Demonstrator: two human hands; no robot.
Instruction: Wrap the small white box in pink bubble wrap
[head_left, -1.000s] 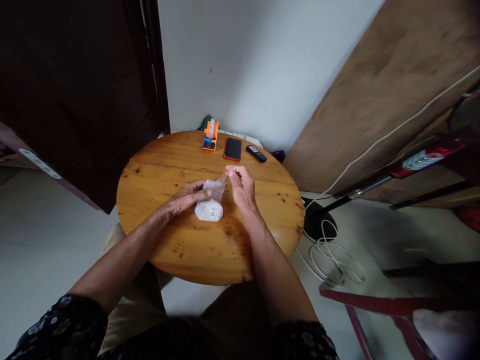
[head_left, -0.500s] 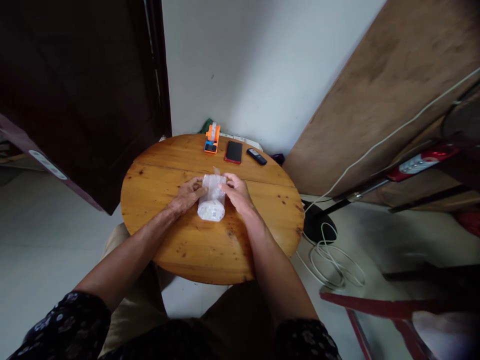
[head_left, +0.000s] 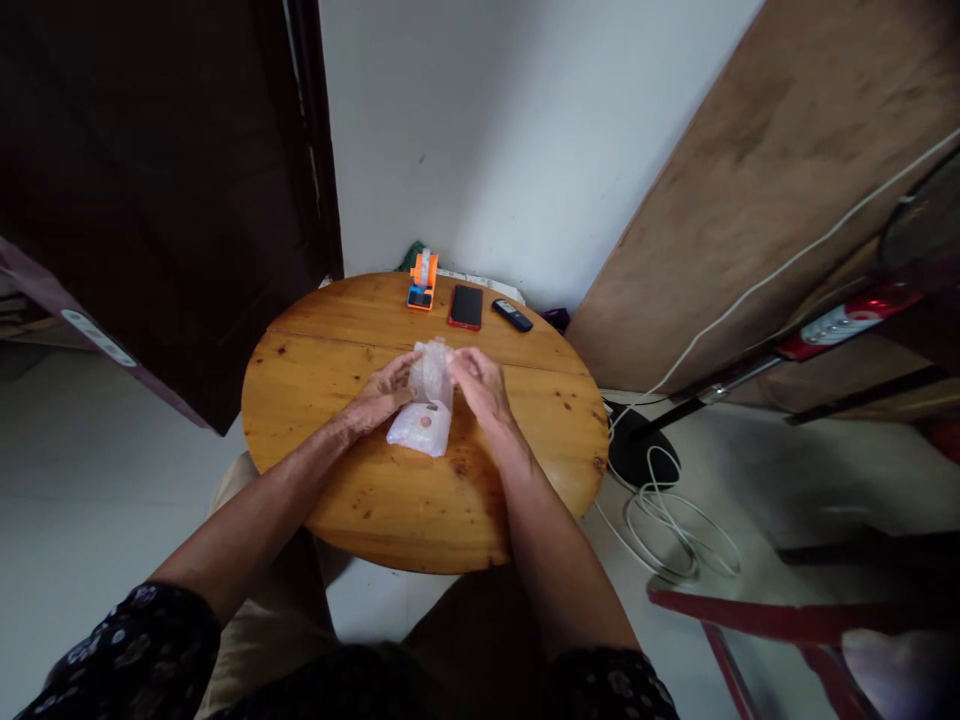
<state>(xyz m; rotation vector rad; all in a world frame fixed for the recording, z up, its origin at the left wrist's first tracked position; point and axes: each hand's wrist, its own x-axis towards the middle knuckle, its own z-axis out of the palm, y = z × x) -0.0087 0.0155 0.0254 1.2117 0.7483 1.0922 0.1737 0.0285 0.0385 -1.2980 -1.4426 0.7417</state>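
A piece of clear bubble wrap (head_left: pixel 421 432) lies on the wooden table, partly opened, with its far end raised between my hands. Through or in its near part show a small reddish round spot and a dark bit, too small to name. My left hand (head_left: pixel 384 392) is closed on the wrap's left edge, thumb toward me. On the other side, my right hand (head_left: pixel 481 384) pinches the upper right edge with bent fingers. Whatever is inside the wrap cannot be made out.
Along the far side of the round table (head_left: pixel 300 420) stand an orange tape dispenser (head_left: pixel 423 278), a dark phone with a red edge (head_left: pixel 466 306) and a small dark handset (head_left: pixel 512 314). White cable (head_left: pixel 667 520) coils on the floor at right, near a red chair (head_left: pixel 750 612).
The bubble wrap has gone from a compact roll to a partly unfolded sheet, its near end flatter and closer to me. My right hand has shifted slightly right and its grip has changed.
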